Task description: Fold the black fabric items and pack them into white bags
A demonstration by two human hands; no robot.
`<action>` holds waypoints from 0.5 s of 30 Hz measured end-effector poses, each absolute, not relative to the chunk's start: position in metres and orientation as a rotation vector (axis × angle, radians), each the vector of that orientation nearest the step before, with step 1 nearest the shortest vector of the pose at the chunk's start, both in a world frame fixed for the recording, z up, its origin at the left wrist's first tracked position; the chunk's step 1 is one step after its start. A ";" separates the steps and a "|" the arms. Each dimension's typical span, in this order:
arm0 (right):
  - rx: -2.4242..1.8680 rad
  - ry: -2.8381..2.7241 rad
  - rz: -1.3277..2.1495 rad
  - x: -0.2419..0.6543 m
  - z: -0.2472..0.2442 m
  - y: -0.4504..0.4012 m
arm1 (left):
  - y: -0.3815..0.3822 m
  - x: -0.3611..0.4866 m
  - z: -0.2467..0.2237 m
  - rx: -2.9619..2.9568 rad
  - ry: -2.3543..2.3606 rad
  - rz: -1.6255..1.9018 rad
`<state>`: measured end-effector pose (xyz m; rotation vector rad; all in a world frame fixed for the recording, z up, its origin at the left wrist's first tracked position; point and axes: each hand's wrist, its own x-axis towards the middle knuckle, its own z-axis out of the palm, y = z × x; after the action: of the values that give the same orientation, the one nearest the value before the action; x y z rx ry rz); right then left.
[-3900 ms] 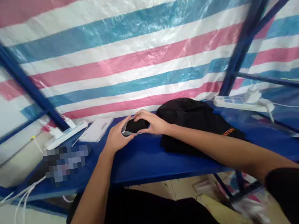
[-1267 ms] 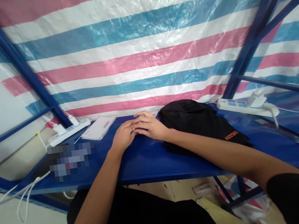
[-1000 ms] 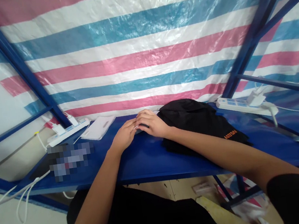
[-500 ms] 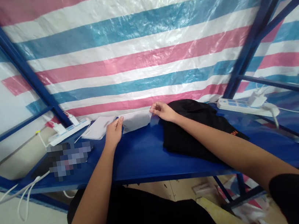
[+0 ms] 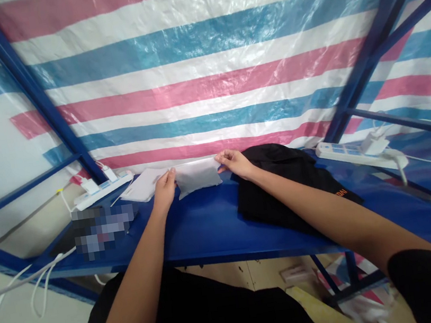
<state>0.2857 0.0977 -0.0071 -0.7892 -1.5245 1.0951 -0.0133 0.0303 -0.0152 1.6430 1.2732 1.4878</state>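
A pale grey-white sheet (image 5: 197,177), thin like paper or film, is held up above the blue table near its back edge. My left hand (image 5: 166,187) pinches its left end, and my right hand (image 5: 235,162) pinches its upper right corner. The lower edge of the sheet hangs loose and slightly uneven. Just left of my left hand lies a stack of white sheets (image 5: 141,187). Folded black cloth (image 5: 281,173) with orange lettering lies beneath and beside my right forearm.
White power strips with plugs sit at the left (image 5: 103,190) and right (image 5: 361,154) of the blue table (image 5: 205,232). A dark, partly blurred item (image 5: 104,228) lies at the left, near white cables. Blue frame posts and a striped sheet (image 5: 197,89) stand behind.
The held sheet hangs lower and shows more of its surface. Both hands keep their grip, nearly in the same place. The whole view has shifted slightly.
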 end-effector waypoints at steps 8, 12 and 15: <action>-0.740 -1.488 1.442 0.278 -0.003 0.078 | 0.028 -0.012 -0.019 1.634 1.254 1.432; -0.819 -1.463 1.465 0.275 -0.008 0.077 | 0.032 -0.019 -0.020 1.699 1.368 1.494; -0.866 -1.391 1.275 0.267 0.002 0.094 | 0.034 -0.028 -0.019 1.795 1.602 1.570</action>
<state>0.2671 0.0940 0.0022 -0.8659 -1.3906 1.2747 -0.0281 0.0339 -0.0185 1.7952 1.6015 1.5705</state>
